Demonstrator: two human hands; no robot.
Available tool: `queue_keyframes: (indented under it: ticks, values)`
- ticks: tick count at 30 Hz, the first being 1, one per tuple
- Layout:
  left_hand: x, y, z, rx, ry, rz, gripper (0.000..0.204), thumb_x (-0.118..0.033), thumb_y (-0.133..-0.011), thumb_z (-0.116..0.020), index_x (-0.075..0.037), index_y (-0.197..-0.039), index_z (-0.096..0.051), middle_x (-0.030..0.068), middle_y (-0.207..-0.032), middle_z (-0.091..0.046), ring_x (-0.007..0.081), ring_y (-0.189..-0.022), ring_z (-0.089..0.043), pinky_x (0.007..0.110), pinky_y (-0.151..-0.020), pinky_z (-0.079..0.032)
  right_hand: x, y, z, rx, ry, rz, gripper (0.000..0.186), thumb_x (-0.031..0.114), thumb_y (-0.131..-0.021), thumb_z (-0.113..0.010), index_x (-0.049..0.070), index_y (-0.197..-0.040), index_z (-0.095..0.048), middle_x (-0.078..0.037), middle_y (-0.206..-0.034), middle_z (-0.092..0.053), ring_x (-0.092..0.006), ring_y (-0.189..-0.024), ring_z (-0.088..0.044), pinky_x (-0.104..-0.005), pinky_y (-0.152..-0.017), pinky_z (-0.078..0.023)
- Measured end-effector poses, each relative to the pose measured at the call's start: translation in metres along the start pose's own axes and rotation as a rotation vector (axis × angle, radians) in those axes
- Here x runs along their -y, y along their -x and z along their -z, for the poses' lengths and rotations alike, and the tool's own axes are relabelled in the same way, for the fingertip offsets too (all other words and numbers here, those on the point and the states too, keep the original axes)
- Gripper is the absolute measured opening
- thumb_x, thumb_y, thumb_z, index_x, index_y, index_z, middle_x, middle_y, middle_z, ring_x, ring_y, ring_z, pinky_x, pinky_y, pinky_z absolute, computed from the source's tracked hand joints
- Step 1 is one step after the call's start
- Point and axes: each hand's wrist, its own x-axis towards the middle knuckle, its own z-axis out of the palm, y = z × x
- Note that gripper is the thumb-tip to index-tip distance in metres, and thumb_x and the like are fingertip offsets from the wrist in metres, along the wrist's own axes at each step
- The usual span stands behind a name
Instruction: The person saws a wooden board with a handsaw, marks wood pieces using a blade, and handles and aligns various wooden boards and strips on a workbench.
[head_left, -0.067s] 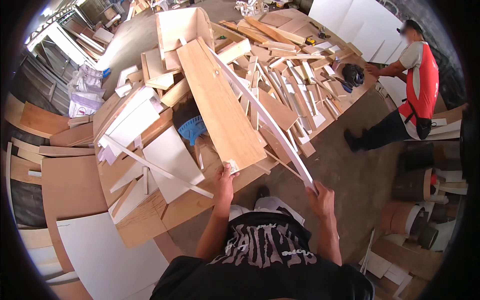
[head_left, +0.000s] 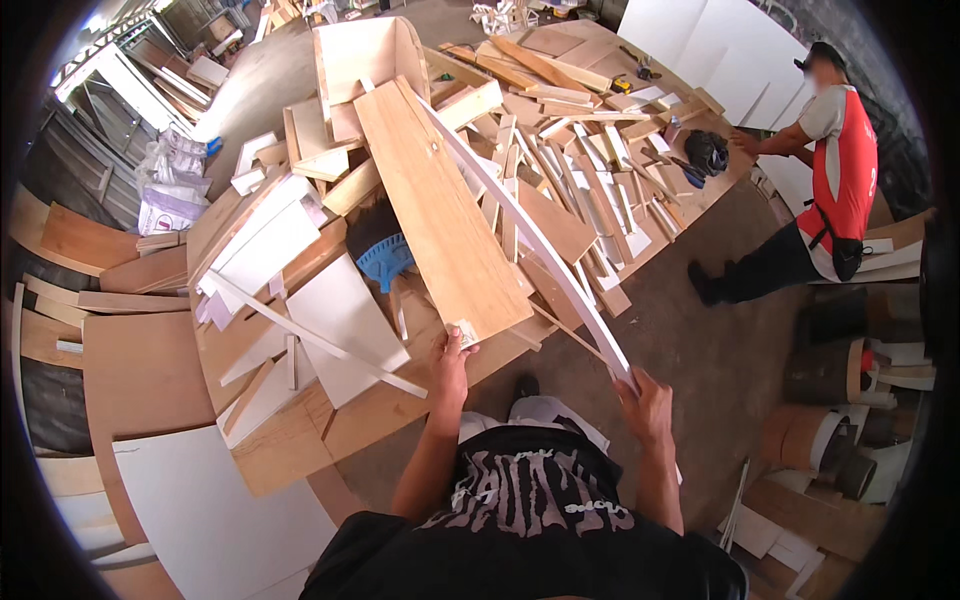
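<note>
My left hand (head_left: 452, 358) grips the near end of a wide light plywood board (head_left: 435, 200), which lies sloping over the piled offcuts beside an open plywood box (head_left: 360, 50). In my right hand (head_left: 640, 395) is the near end of a long, narrow white strip (head_left: 540, 240) that runs alongside the board's right side and reaches back under it. A blue plastic broom head (head_left: 385, 262) with dark bristles lies left of the board. A white panel (head_left: 340, 330) and thin strips rest on the table (head_left: 280, 455) near my left hand.
A person (head_left: 840, 175) in a red and white shirt stands at the table's right. Large white sheets (head_left: 690, 50) lean behind them. Sheets and boards (head_left: 150, 370) are stacked at my left; rolled material (head_left: 820, 440) and offcuts sit at my lower right. A dark bag (head_left: 705, 152) lies on the table.
</note>
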Motion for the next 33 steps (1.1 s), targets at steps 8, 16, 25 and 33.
queue_keyframes:
  ticks: [8, 16, 25, 33]
  values:
    - [0.010, -0.024, -0.018, -0.041, -0.023, -0.061, 0.034, -0.034, -0.101, -0.070, -0.003, -0.114, -0.067, 0.0049, -0.100, -0.069, 0.0139, -0.082, -0.065, 0.030, -0.068, -0.054, -0.042, 0.058, 0.031, -0.100, 0.014, -0.031, 0.027, 0.016, -0.084, -0.077, 0.002, -0.106, -0.071, -0.026, -0.081, -0.068, -0.0436, -0.077, -0.071, -0.0454, -0.066, -0.053]
    - [0.013, -0.035, -0.036, -0.037, -0.108, -0.053, 0.036, -0.037, -0.103, -0.067, -0.003, -0.116, -0.067, 0.0031, -0.097, -0.069, 0.0102, -0.079, -0.063, 0.025, -0.066, -0.054, -0.069, 0.091, 0.047, -0.140, 0.029, -0.001, 0.035, 0.022, -0.089, -0.075, -0.004, -0.113, -0.071, -0.026, -0.076, -0.065, -0.0358, -0.067, -0.071, -0.0404, -0.062, -0.052]
    - [0.029, -0.004, 0.010, -0.120, -0.401, -0.408, 0.055, -0.034, -0.106, -0.062, -0.003, -0.150, -0.049, 0.0126, -0.123, -0.065, 0.0197, -0.111, -0.063, 0.034, -0.094, -0.052, -0.025, 0.059, -0.027, 0.041, -0.162, 0.086, 0.040, 0.036, -0.093, -0.072, -0.002, -0.105, -0.072, -0.010, -0.061, -0.047, -0.0132, -0.056, -0.045, -0.0331, -0.052, -0.041]
    - [-0.083, 0.087, 0.005, 0.104, -0.592, -0.592, 0.046, -0.019, -0.106, -0.058, -0.003, -0.149, -0.050, 0.0174, -0.146, -0.059, 0.0285, -0.126, -0.061, 0.041, -0.103, -0.050, 0.045, 0.060, -0.083, 0.122, -0.445, 0.211, 0.054, 0.021, -0.094, -0.075, 0.005, -0.143, -0.061, -0.005, -0.070, -0.058, -0.0059, -0.067, -0.047, -0.0251, -0.060, -0.045]
